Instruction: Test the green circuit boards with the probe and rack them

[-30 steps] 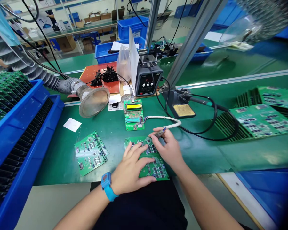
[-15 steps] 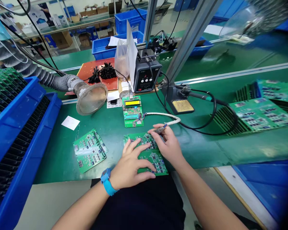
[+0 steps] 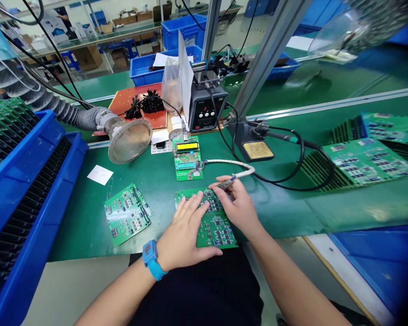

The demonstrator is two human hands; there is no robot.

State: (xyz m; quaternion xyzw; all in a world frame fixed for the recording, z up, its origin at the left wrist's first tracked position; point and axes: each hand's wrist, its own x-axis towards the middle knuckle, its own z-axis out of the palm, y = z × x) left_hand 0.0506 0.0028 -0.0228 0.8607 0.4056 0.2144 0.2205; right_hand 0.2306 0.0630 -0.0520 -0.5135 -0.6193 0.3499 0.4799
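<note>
A green circuit board point(image 3: 213, 228) lies flat at the front edge of the bench. Across its left part rests my left hand point(image 3: 185, 231), fingers stretched out and thumb apart, a blue wrist strap point(image 3: 153, 259) behind it. My right hand point(image 3: 236, 203) pinches a grey probe connector point(image 3: 225, 184) against the board's upper right edge. From the connector a white sleeved cable point(image 3: 246, 168) loops back to a small tester board point(image 3: 187, 158) with a lit yellow display. The contact points under the connector are hidden by my fingers.
Left of the board lie further circuit boards point(image 3: 127, 215) and a white paper slip point(image 3: 100, 174). Blue bins point(image 3: 51, 190) of boards stand far left, beside a fume extractor hood point(image 3: 131, 140). Behind are a soldering station point(image 3: 207, 108) and iron stand point(image 3: 255, 147); stacked boards point(image 3: 363, 158) lie right.
My left hand's fingers have drawn closer together and shifted slightly left, uncovering more of the board's lower half. My right hand stays at the board's edge with the connector.
</note>
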